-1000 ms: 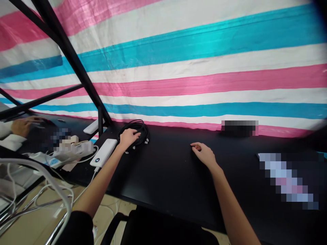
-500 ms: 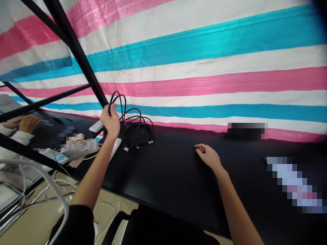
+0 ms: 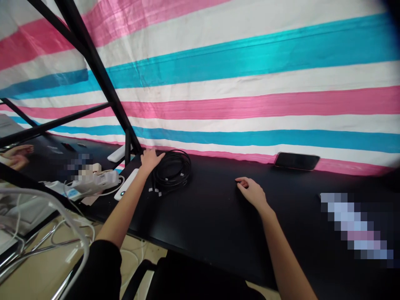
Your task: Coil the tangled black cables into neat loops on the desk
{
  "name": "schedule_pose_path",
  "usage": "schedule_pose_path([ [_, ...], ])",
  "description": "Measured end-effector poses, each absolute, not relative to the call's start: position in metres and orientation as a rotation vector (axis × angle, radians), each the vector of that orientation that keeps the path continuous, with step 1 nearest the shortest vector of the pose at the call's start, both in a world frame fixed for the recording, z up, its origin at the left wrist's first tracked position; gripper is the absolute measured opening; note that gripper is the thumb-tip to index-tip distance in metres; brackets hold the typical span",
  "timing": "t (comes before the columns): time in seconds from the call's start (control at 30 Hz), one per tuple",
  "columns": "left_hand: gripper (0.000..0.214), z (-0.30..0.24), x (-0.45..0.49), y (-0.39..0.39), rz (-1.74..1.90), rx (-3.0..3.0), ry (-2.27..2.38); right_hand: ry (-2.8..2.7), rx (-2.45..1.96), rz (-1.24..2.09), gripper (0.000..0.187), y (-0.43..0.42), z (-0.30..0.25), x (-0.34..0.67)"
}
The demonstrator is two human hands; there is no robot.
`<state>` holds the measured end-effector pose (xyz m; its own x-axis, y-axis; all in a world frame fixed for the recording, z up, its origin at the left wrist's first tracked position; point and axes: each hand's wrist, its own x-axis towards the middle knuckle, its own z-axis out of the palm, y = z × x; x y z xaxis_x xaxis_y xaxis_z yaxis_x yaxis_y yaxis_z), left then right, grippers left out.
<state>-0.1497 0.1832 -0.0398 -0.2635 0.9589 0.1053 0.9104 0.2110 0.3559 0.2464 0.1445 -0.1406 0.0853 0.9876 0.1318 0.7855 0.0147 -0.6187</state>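
Note:
My left hand [image 3: 151, 159] is open, its fingers spread at the upper left edge of a coil of black cable [image 3: 175, 183]. The coil lies flat on the black table [image 3: 203, 221], with small white ends or tags showing around it. Whether the fingers still touch the cable, I cannot tell. Further right, my right hand [image 3: 251, 191] rests on the table with curled fingers, thumb and forefinger close together. A tiny dark spot shows at its fingertips, too small to make out.
A white oblong device [image 3: 126, 185] lies beside my left forearm. White power strips [image 3: 93, 183] and cords crowd the left, near a black metal frame [image 3: 93, 66]. A phone [image 3: 296, 161] leans against the striped sheet [image 3: 250, 104]. Another person's hands [image 3: 18, 156] are at far left.
My left hand has lowered from holding loops of black cable in the air, let go of them, and opened. The loops now lie on the coil. My right hand has stayed nearly still.

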Motion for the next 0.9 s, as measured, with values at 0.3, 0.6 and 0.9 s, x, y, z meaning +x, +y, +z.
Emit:
schedule_pose_path([
  [0.3, 0.034, -0.08, -0.157, 0.19, 0.314, 1.846, 2.505, -1.747, -1.821, 0.498, 0.02, 0.145, -0.139, 0.246],
  [0.6, 0.033, -0.07, -0.168, 0.193, 0.62, 1.779, 2.633, -1.771, -1.85, 0.511, 0.022, 0.141, -0.133, 0.239],
  [0.9, 0.026, -0.093, -0.157, 0.189, 1.027, 1.658, 2.559, -1.885, -1.68, 0.829, 0.041, 0.153, -0.107, 0.131],
])
